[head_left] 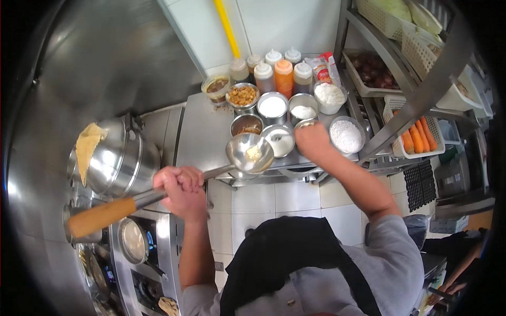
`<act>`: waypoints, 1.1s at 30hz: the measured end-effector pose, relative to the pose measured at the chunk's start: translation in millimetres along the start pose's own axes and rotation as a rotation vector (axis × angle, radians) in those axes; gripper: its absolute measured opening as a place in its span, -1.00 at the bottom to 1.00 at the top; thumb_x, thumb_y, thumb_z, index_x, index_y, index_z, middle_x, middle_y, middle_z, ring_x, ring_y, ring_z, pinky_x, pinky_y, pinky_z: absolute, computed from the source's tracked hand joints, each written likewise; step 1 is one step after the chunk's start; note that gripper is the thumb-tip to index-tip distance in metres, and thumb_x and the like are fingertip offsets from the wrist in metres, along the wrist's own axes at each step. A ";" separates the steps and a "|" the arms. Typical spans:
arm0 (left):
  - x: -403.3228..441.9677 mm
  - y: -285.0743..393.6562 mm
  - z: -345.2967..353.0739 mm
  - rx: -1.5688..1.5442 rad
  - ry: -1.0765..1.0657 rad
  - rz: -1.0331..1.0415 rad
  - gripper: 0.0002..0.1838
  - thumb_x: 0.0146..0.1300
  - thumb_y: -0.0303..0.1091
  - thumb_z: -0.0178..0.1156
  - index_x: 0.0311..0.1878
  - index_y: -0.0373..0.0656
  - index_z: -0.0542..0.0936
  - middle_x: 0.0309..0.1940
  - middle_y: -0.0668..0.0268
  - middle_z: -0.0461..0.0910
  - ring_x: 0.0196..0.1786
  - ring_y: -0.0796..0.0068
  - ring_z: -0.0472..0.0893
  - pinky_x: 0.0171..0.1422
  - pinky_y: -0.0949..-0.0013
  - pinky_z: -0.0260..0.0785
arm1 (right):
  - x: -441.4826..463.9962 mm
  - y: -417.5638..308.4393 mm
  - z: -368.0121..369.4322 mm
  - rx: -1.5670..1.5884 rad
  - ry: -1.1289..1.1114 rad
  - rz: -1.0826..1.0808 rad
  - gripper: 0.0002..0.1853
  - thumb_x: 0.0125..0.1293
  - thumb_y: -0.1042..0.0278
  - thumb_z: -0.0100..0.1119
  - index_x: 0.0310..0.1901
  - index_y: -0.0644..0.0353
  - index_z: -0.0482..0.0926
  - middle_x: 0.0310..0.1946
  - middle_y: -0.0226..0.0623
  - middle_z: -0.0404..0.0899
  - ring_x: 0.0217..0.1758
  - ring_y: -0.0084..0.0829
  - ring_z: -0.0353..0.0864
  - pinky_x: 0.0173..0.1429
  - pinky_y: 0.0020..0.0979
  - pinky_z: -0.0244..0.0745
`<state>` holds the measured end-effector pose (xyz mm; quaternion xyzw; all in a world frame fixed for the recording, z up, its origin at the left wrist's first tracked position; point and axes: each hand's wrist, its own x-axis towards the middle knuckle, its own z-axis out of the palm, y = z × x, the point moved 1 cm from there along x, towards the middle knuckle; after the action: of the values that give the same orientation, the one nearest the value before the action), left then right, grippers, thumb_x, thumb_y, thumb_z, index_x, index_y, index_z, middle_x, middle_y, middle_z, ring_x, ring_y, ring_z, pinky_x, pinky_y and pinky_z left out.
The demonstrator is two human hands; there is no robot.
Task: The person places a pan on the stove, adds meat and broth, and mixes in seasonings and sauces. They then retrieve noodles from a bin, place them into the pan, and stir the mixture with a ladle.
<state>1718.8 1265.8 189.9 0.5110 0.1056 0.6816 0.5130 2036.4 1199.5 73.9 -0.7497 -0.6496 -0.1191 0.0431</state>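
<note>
Counter edge point(289, 162) fronts floor tiles point(298, 197); left hand point(182, 190) grips ladle point(243, 151); what right hand point(312, 141) holds is hidden.

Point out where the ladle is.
In the head view, the ladle is mostly left of centre, held in the left hand, its bowl near the brown-filled container on the steel counter.

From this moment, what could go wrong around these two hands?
The ladle in the left hand bears pale yellow food near open containers; a tilt might drop some into one. The right hand is close to the white powder; a careless move could spill it. With a blue flame burning, the ladle's wooden handle might scorch if lowered there.
</note>
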 end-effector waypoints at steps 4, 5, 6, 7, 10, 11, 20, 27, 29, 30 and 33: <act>14.8 26.5 -20.6 -0.018 -0.014 0.033 -0.74 0.65 -0.26 -0.15 -0.20 -0.15 0.40 -0.72 0.45 0.10 -0.70 0.61 0.12 -0.57 0.41 0.12 | -14.9 -31.0 -22.8 0.075 0.328 -0.066 -0.89 0.15 0.34 0.26 -0.49 0.12 0.64 -0.49 -0.10 0.73 -0.38 -0.22 0.77 -0.18 -0.14 0.55; 19.7 34.0 -21.8 -0.019 0.026 0.019 -0.67 0.67 -0.17 -0.18 -0.24 -0.11 0.40 -0.70 0.48 0.09 -0.68 0.63 0.14 -0.55 0.49 0.10 | -23.6 -41.9 -46.6 0.240 0.204 0.001 -0.88 0.18 0.33 0.26 -0.43 0.16 0.65 -0.47 -0.08 0.72 -0.39 -0.18 0.75 -0.21 -0.14 0.54; 27.7 37.8 -22.8 -0.031 0.015 0.024 -0.67 0.67 -0.17 -0.18 -0.24 -0.11 0.40 -0.70 0.48 0.09 -0.68 0.63 0.14 -0.55 0.49 0.10 | -34.6 -54.4 -69.5 0.402 0.079 0.069 -0.85 0.20 0.31 0.26 -0.36 0.21 0.67 -0.45 -0.06 0.72 -0.40 -0.15 0.73 -0.24 -0.13 0.52; 35.1 40.2 -25.2 -0.083 0.037 0.014 -0.65 0.67 -0.12 -0.19 -0.24 -0.09 0.40 -0.70 0.48 0.11 -0.67 0.63 0.14 -0.54 0.50 0.09 | -47.7 -68.9 -75.7 0.614 -0.011 0.099 -0.81 0.27 0.27 0.25 -0.29 0.22 0.68 -0.48 -0.10 0.70 -0.46 -0.22 0.70 -0.28 -0.15 0.51; 41.4 32.1 -20.2 -0.276 -0.022 -0.118 -0.58 0.68 0.00 -0.21 -0.26 -0.06 0.41 -0.67 0.48 0.18 -0.60 0.60 0.22 -0.38 0.44 0.20 | -78.3 -125.7 -80.1 1.322 -0.320 0.066 -0.71 0.45 0.14 0.22 -0.05 0.21 0.67 -0.51 -0.34 0.59 -0.57 -0.52 0.51 -0.39 -0.26 0.47; 37.1 21.4 -7.7 -0.333 -0.067 -0.168 -0.57 0.67 0.01 -0.20 -0.27 -0.07 0.41 -0.63 0.45 0.22 -0.52 0.54 0.28 -0.24 0.33 0.28 | -79.3 -145.6 -95.9 1.503 -0.341 0.137 -0.71 0.50 0.11 0.19 -0.04 0.18 0.65 -0.49 -0.42 0.55 -0.54 -0.58 0.46 -0.35 -0.34 0.47; -21.6 -59.8 29.0 0.004 -1.444 -0.123 -0.49 0.21 -0.28 0.33 0.20 -0.26 0.53 0.32 -0.08 0.47 0.49 -0.15 0.36 0.58 -0.11 0.11 | -109.0 -191.6 -80.1 2.566 0.889 1.099 -0.90 0.47 0.33 0.11 -0.19 0.15 0.52 -0.30 -0.38 0.60 -0.17 -0.44 0.61 0.02 -0.37 0.54; 153.3 -252.7 53.3 0.410 -0.736 0.020 -0.31 0.30 -0.53 0.20 0.51 -0.27 0.30 0.40 0.03 0.41 0.37 0.16 0.47 0.46 0.20 0.32 | -310.9 -106.3 0.5 2.245 1.486 1.536 -0.86 0.29 0.43 0.09 -0.39 0.14 0.34 -0.60 -0.32 0.37 -0.65 -0.39 0.42 -0.51 -0.31 0.48; 173.4 -270.0 92.3 0.457 -0.680 0.037 -0.32 0.30 -0.52 0.20 0.50 -0.28 0.31 0.39 0.03 0.42 0.36 0.16 0.48 0.45 0.20 0.33 | -383.8 -117.5 39.7 2.281 1.305 1.600 -0.81 0.30 0.41 0.05 -0.45 0.13 0.30 -0.65 -0.34 0.36 -0.68 -0.47 0.42 -0.59 -0.41 0.43; 178.8 -278.7 108.3 0.477 -0.674 0.040 -0.32 0.30 -0.52 0.20 0.50 -0.28 0.31 0.39 0.03 0.42 0.36 0.16 0.48 0.45 0.20 0.33 | -407.6 -133.1 49.3 2.233 1.193 1.642 -0.80 0.29 0.43 0.05 -0.47 0.12 0.29 -0.70 -0.37 0.32 -0.71 -0.50 0.39 -0.66 -0.47 0.36; 182.2 -302.2 148.7 0.531 -0.688 0.025 -0.33 0.31 -0.51 0.21 0.49 -0.29 0.32 0.38 0.03 0.43 0.34 0.17 0.49 0.44 0.19 0.34 | -439.3 -216.5 36.6 2.272 0.909 1.815 -0.76 0.33 0.40 0.05 -0.49 0.10 0.27 -0.74 -0.43 0.30 -0.75 -0.53 0.37 -0.70 -0.51 0.35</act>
<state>2026.0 1492.6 162.8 0.8237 0.0940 0.4270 0.3610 1771.7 817.2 -84.1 -0.3544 0.3394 0.2805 0.8249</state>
